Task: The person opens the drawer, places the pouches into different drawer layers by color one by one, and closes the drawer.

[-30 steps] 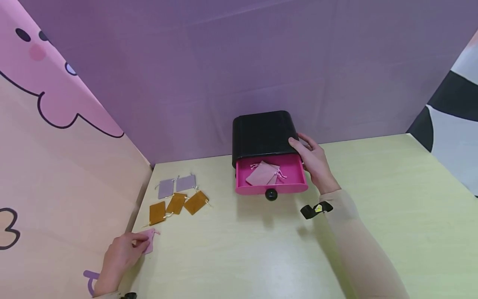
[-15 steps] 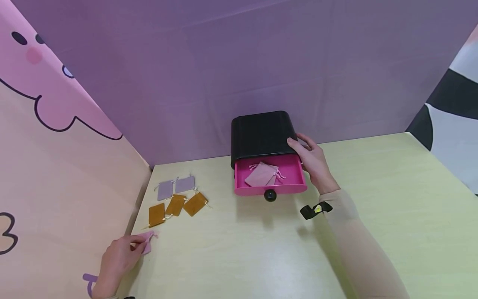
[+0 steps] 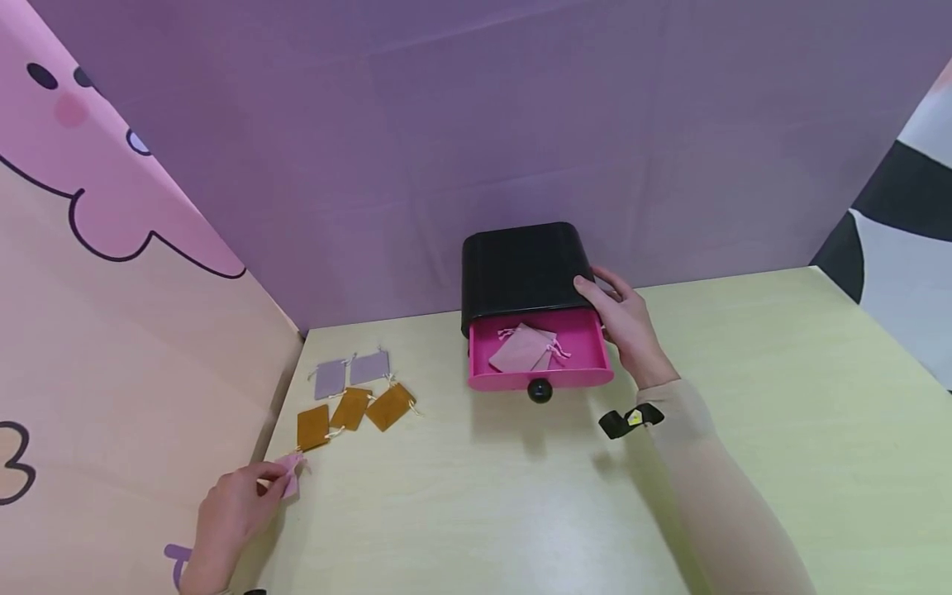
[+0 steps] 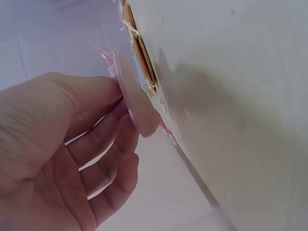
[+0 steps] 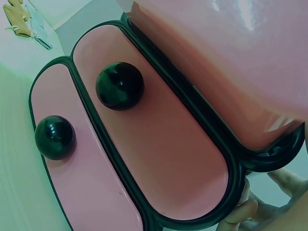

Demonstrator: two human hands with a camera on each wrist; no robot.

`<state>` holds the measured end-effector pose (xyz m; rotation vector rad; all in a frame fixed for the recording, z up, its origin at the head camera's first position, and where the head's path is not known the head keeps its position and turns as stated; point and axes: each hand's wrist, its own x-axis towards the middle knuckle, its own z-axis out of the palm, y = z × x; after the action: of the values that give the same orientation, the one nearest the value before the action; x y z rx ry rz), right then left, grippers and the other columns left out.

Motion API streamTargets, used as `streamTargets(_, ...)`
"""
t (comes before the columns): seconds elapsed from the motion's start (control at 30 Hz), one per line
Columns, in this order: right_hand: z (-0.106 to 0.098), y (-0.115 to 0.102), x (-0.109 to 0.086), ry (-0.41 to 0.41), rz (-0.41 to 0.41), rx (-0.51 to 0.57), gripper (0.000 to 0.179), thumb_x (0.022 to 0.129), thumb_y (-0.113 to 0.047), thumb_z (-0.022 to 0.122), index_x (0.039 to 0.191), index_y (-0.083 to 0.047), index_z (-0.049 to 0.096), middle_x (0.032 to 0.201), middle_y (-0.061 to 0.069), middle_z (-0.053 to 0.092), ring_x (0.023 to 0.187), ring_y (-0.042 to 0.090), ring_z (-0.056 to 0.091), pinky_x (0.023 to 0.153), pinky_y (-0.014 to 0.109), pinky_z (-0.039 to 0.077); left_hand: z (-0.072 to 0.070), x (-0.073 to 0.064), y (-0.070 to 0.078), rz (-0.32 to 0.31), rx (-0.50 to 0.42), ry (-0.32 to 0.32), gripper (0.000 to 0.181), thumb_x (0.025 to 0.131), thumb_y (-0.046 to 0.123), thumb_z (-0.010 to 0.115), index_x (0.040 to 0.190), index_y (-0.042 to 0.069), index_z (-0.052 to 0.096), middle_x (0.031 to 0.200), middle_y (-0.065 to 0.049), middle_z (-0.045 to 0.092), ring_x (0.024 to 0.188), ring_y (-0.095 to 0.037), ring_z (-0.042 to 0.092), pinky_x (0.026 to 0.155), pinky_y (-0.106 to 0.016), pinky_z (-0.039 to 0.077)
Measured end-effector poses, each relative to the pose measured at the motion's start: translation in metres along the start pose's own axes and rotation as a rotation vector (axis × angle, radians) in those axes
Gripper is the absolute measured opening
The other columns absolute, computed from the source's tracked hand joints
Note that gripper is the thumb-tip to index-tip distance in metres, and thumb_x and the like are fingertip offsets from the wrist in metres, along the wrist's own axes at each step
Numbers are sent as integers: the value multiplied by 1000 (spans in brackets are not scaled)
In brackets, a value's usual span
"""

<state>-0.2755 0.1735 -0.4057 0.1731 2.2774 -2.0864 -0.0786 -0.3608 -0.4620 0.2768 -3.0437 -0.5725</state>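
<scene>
My left hand (image 3: 234, 516) pinches a small pink drawstring pouch (image 3: 292, 482) between thumb and fingertips at the table's left edge. In the left wrist view the pouch (image 4: 132, 98) stands nearly edge-on, its pink cords sticking out at both sides. My right hand (image 3: 628, 330) grips the right side of a black drawer box (image 3: 524, 268), thumb on the top. The box's top pink drawer (image 3: 585, 340) is pulled out, and pink pouches (image 3: 516, 350) lie overlapping inside it. Below it, the right wrist view shows two closed drawers (image 5: 168, 159) with round black knobs (image 5: 120, 85).
On the left of the table (image 3: 446, 512) lie three brown pouches (image 3: 351, 408) and two lavender pouches (image 3: 330, 379). A purple backdrop (image 3: 446, 124) rises behind the box. A pale printed wall (image 3: 134, 347) borders the table's left side.
The pink pouch in my left hand has turned a little and appears narrower; that hand has shifted slightly left. My right hand, the box and the open drawer hold still.
</scene>
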Motion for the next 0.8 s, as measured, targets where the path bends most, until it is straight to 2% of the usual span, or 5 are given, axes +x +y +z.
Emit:
streamTargets(0.13,0,-1,0,4,1,-4,83,99,-63,62,168,-29,33,166,14,45,139,32,55,88,22,53,-2,-1,1,-2,-2,-1,21,97,26,76,111,13,83,86,-3,78,71,-13,62,58,-32,42)
streamTargets(0.47,0,-1,0,8,2,-9,82,99,-62,62,168,-29,33,166,15,45,137,30,56,88,23,52,-4,-2,6,-5,0,-12,24,97,26,78,114,10,82,88,-3,78,70,-14,59,57,-30,41)
streamTargets(0.8,0,0,0,8,-5,-14,82,99,-63,62,168,-29,33,165,14,46,133,28,57,87,22,53,-4,-5,8,9,-3,11,25,97,25,76,114,8,81,87,-1,77,67,-13,56,55,-28,39)
